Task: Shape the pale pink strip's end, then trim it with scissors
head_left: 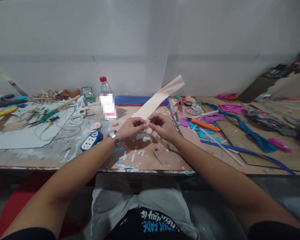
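A long pale peach strip, apparently crepe paper point(158, 99), slants up and to the right from between my hands above the workbench. Its lower end is gathered into a small crumpled bunch at my fingertips. My left hand point(133, 127), with a metal watch on the wrist, pinches this bunch from the left. From the right, my right hand point(164, 126) is closed on it too, thumb against the left one. Fingers hide part of the gathered end. Small peach paper rosettes point(96, 125) lie on the bench to the left of my hands.
A red-capped bottle point(105, 87) stands behind my left hand, and a blue-and-white power strip point(91, 140) lies nearer me. Pliers point(50, 120) and cables are at the left. An orange utility knife point(205, 125), blue strips and magenta scraps are spread at the right.
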{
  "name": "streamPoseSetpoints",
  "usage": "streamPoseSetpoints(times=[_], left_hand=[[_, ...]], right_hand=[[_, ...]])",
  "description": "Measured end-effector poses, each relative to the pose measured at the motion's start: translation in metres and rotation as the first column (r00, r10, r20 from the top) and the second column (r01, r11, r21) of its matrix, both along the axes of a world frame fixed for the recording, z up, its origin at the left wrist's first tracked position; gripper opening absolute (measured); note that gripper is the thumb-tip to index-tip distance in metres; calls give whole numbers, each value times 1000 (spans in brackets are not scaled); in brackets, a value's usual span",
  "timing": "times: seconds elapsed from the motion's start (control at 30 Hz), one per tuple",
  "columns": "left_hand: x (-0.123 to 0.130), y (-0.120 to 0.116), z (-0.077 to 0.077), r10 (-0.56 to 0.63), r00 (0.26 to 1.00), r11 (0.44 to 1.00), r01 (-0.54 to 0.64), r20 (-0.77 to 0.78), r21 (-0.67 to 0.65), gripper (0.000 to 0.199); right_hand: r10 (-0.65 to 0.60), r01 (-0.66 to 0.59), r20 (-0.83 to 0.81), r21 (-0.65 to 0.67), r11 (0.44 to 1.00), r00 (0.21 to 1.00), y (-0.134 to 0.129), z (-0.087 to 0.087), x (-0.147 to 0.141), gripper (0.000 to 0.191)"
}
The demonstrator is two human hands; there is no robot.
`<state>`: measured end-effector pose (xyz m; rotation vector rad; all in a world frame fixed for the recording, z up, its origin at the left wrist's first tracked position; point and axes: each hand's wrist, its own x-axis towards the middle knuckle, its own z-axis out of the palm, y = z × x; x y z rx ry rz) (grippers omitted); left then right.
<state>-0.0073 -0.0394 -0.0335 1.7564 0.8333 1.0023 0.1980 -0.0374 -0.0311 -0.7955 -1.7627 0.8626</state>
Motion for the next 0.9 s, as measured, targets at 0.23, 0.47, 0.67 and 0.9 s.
streamPoseSetpoints(times=[0.23,0.47,0.67,0.9], left_hand=[[0,-2,0,7,999,999,-4,-54,47,40],[1,-6,5,28,998,998,-25,-49,63,40],[2,-7,7,26,1000,997,-26,10,69,38],[1,-7,7,58,998,996,-59,26,71,36]], right_hand=[[19,-19,-18,-38,999,1000,1,-2,1,36],[38,-42,-48,-80,996,998,3,-5,0,38],[65,-69,-34,-116,991,997,-1,0,-2,40],[6,0,129,-49,999,992,-4,6,0,40]])
